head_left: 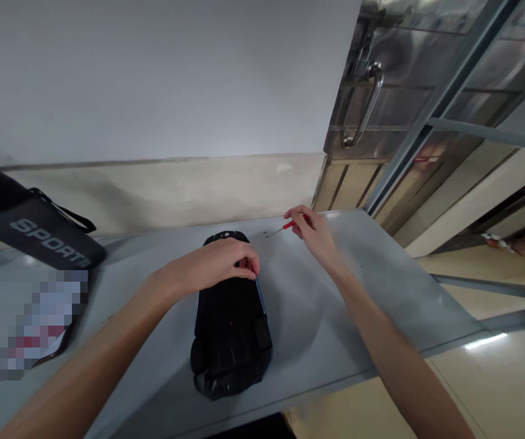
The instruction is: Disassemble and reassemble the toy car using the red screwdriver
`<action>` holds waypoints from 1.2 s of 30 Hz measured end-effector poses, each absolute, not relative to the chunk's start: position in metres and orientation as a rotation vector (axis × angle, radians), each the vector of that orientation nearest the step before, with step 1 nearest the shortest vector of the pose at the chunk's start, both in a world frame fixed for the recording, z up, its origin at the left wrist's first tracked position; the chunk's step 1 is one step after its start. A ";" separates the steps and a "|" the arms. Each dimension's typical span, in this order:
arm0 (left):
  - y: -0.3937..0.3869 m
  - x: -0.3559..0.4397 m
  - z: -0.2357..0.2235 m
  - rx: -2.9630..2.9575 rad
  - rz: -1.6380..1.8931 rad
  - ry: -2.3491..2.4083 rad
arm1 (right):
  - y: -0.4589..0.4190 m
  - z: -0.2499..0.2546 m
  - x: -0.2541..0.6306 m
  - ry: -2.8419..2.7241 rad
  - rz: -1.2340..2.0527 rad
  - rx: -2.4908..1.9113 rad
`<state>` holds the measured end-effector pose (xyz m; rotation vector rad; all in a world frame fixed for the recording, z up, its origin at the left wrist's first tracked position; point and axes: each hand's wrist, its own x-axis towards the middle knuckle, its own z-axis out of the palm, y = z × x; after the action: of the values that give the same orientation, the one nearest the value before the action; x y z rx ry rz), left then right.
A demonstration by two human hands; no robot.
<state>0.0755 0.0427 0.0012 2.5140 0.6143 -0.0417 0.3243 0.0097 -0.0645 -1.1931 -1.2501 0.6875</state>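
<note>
A black toy car point(232, 323) lies upside down on the grey table, its dark underside and wheels facing up and a thin blue strip along its side. Across its far half lies my left hand point(228, 262), fingers curled and the fingertips at the car's right edge; the palm side is hidden. My right hand point(310, 231) is closed around the red handle of a screwdriver point(289, 225). The thin shaft points left and down, with its tip at a few tiny dark bits, perhaps screws point(266, 235), on the tabletop beyond the car's right side.
On the left, a black pouch point(52, 228) marked SPORT lies near the wall, with a blurred-out phone-like object point(42, 332) in front of it. The table point(335, 341) ends at the right beside a metal frame point(440, 116). Behind stands a metal door with a handle point(367, 110).
</note>
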 end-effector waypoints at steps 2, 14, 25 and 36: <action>0.042 0.076 0.003 2.517 -0.049 0.627 | 0.009 -0.064 0.324 -1.250 0.685 -1.194; 0.042 0.077 0.002 2.498 -0.040 0.608 | 0.009 -0.064 0.325 -1.251 0.683 -1.193; 0.043 0.077 0.000 2.504 -0.047 0.596 | 0.009 -0.063 0.325 -1.254 0.682 -1.190; 0.039 0.078 0.007 2.473 -0.093 0.620 | 0.007 -0.063 0.324 -1.260 0.680 -1.207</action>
<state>0.0784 0.0395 0.0070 2.4732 0.6204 -0.0926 0.3244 0.0073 -0.0626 -1.2068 -1.2599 0.6803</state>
